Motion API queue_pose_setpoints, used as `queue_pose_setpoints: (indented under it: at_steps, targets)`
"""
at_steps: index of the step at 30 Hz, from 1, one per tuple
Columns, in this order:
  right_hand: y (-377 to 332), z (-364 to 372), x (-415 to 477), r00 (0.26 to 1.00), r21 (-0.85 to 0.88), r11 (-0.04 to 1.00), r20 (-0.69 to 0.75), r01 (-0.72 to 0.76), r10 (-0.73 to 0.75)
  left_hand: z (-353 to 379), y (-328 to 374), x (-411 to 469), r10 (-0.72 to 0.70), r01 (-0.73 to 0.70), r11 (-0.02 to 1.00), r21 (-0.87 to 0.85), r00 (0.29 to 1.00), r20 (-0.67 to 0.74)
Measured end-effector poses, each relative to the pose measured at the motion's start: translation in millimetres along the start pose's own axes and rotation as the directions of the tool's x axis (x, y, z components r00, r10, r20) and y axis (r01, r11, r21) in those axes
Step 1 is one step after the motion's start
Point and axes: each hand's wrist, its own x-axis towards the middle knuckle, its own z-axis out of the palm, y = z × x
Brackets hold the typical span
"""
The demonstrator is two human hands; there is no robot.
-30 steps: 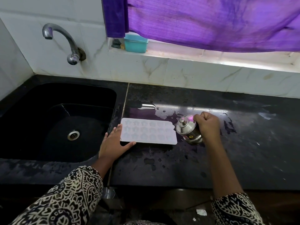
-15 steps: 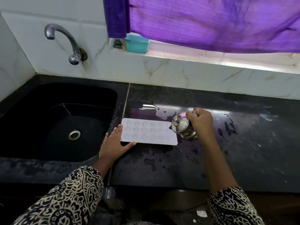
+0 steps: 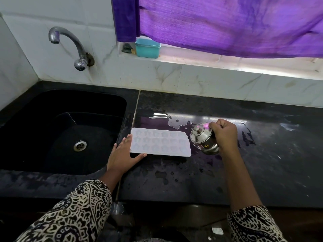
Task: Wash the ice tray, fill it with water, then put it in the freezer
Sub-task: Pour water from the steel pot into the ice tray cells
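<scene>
Leftmost, the sink [image 3: 61,130] adjoins the desk [image 3: 262,163]. The left hand [image 3: 122,154], fingers released and straight, touches the left edge of the ice tray [image 3: 160,143], which lies flat on the desk. The right hand [image 3: 224,135], fingers clenched, grasps a steel pot [image 3: 203,138] tilted toward the tray.

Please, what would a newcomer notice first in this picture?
The bright purple curtain across the top stands out most. Below it, on the wet black counter right of the sink, lies a white ice tray, the left hand resting on its near-left corner. The right hand grips a small steel pot tilted toward the tray's right end.
</scene>
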Motion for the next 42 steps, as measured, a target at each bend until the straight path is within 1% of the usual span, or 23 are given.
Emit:
queue_pose_setpoints:
  at_steps: [10,30,42]
  targets:
    - [-3,-3,-1,0.997,-0.130,0.988,0.022,0.078,-0.075,-1,1,-1,0.009,-0.009,1.000,0.005,1.000,0.000]
    - [-14,-3,-4,0.993,-0.160,0.980,0.020,0.117,-0.115,-2,0,0,0.012,-0.012,1.000,0.003,1.000,-0.001]
    - [-13,-6,-2,0.991,-0.143,0.981,0.028,0.134,-0.131,-2,1,-1,0.013,-0.013,1.000,0.002,1.000,-0.003]
